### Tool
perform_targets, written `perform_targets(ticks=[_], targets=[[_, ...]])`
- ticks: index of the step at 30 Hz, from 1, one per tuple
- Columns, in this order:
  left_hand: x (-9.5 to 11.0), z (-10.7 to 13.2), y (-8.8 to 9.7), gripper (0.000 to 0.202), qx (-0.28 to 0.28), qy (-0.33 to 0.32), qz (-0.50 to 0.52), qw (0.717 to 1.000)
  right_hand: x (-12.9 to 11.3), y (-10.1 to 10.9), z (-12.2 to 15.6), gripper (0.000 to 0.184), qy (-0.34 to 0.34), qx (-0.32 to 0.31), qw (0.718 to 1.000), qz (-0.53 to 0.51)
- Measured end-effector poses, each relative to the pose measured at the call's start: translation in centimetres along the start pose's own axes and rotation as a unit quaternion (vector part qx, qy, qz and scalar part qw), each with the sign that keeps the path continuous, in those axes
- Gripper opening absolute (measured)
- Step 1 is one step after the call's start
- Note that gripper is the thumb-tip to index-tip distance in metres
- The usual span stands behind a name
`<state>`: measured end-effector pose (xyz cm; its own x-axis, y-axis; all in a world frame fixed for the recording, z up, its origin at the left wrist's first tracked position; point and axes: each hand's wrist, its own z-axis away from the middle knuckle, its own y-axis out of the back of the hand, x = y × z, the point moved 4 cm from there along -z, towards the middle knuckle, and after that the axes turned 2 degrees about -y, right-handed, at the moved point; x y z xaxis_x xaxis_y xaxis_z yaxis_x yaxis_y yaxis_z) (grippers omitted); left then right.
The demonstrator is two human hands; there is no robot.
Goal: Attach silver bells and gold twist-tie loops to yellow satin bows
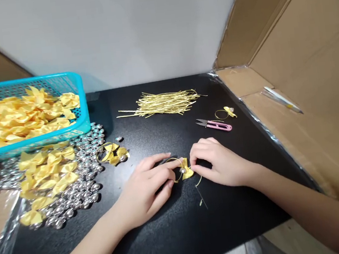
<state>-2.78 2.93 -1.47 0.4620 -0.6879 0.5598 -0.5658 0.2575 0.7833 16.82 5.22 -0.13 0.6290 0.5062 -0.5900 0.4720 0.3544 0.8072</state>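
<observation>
Low over the black table, my left hand [153, 182] grips the loop of a thin gold cord [173, 158], its index finger reaching to a small yellow fabric bow [189, 173]. A shiny silver bead [183, 170] sits against the bow. At the bow's right side my right hand [218, 161] is closed in a pinch on the cord, whose loose end hangs out below the fingers. Just under it, a thin strand with a small pale bit [201, 202] lies on the table. The fingertips partly hide the cord.
Yellow bows [51, 170] and silver beads [84, 191] lie left, before a turquoise basket [85, 112] of bows. Beyond are gold cords [166, 103], pink thread snips [218, 125], and looped bows [114, 153] [230, 111]. Cardboard [301, 45] and a white-handled tool [283, 98] are right.
</observation>
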Motion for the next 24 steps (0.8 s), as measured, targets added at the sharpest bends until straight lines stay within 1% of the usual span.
perform_targets(ticks=[2, 4, 6, 7, 11, 15, 18, 19, 21, 24], targets=[[-0.2, 0.0, -0.4, 0.017, -0.008, 0.014, 0.018, 1.0, 0.0, -0.1, 0.2, 0.01, 0.004, 0.005, 1.0, -0.013], [-0.1, -0.1, -0.7, 0.017, -0.031, 0.02, 0.027, 0.999, -0.1, -0.2, 0.3, 0.011, 0.008, 0.015, 1.0, -0.015], [0.2, -0.3, -0.9, 0.016, -0.055, 0.013, 0.019, 0.998, -0.3, -0.2, 0.4, 0.011, 0.009, 0.019, 1.0, -0.012], [0.3, -0.4, -0.9, 0.017, -0.054, 0.015, 0.01, 0.998, -0.4, -0.3, 0.5, 0.011, 0.006, 0.016, 1.0, -0.012], [1.0, -0.6, -1.0, 0.016, -0.081, -0.013, -0.023, 0.996, -0.7, -0.4, 0.8, 0.011, -0.007, -0.003, 1.0, -0.017], [1.3, -0.7, -1.0, 0.02, -0.083, 0.0, -0.057, 0.995, -1.2, -0.2, 1.3, 0.006, 0.013, -0.02, 0.999, -0.043], [1.4, -0.6, -1.0, 0.02, -0.082, -0.019, -0.071, 0.994, -1.3, 0.0, 1.5, 0.01, 0.033, -0.031, 0.997, -0.07], [1.3, -0.5, -1.0, 0.02, -0.084, -0.027, -0.074, 0.993, -1.2, 0.1, 1.5, 0.009, 0.034, -0.027, 0.996, -0.08], [1.3, -0.4, -1.0, 0.019, -0.089, -0.038, -0.077, 0.992, -0.9, 0.2, 1.3, 0.004, 0.024, 0.0, 0.996, -0.09], [1.2, -0.4, -1.1, 0.018, -0.086, -0.022, -0.071, 0.993, -0.4, -0.1, 1.0, 0.009, -0.006, 0.043, 0.996, -0.075]])
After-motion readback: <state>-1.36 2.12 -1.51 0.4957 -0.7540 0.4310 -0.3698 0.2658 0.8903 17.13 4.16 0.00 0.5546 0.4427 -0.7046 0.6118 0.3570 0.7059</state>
